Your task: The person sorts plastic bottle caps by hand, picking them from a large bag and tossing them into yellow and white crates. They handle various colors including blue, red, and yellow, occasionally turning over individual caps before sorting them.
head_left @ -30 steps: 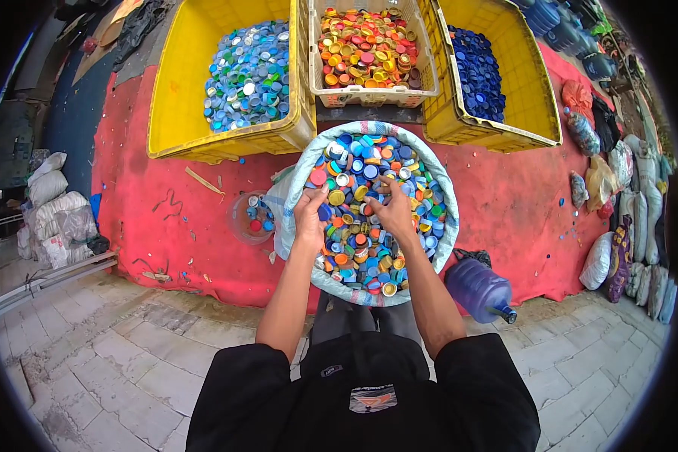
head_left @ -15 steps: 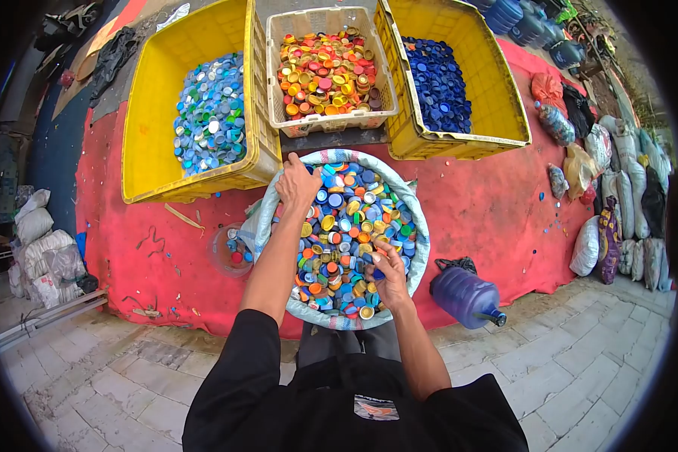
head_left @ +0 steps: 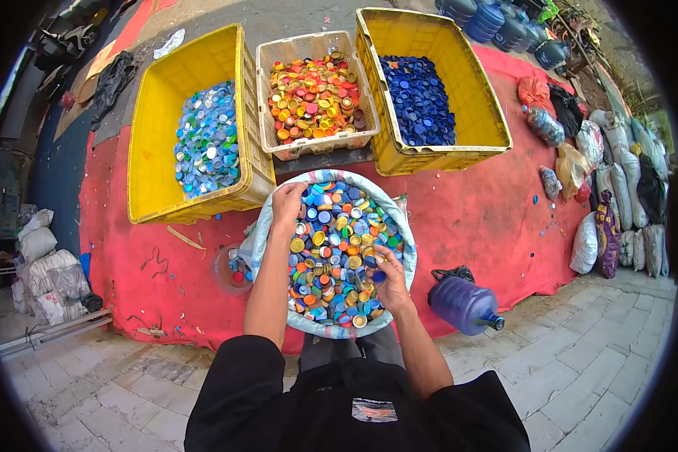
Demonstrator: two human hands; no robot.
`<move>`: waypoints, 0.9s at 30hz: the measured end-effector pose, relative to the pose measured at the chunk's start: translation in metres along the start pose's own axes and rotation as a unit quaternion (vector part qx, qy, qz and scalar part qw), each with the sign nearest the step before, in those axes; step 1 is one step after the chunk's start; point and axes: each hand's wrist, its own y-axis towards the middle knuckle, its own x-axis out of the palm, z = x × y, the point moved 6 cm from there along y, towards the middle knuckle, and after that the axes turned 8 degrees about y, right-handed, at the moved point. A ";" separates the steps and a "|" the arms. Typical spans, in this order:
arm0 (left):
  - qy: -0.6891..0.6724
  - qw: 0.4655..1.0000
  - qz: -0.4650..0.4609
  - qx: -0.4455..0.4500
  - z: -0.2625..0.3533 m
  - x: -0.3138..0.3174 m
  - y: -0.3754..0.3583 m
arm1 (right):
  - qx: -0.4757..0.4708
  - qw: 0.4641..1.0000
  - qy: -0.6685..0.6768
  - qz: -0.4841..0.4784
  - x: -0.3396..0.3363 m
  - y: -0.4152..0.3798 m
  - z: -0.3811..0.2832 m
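A round sack (head_left: 410, 252) with a rolled pale rim is full of mixed coloured bottle caps (head_left: 335, 252). Over its upper left rim, my left hand (head_left: 286, 206) has its fingers curled down by the caps; whether a cap is in them is hidden. My right hand (head_left: 391, 277) is above the right part of the pile, thumb and fingers closed on dark blue bottle caps (head_left: 379, 276).
Beyond the sack stand a yellow crate (head_left: 149, 158) of light blue, white and green caps, a whitish crate (head_left: 268, 98) of red, orange and yellow caps, and another yellow crate (head_left: 478, 113) of dark blue caps. A water jug (head_left: 463, 305) lies right of the sack.
My left hand has come back from the sack's far rim toward its left inner edge. My right hand still holds dark blue caps. The camera's view has tilted, shifting the crates lower.
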 end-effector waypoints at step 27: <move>-0.453 0.813 -0.286 -0.228 -0.049 0.163 -0.161 | -0.041 0.944 0.281 0.168 -0.090 -0.044 -0.035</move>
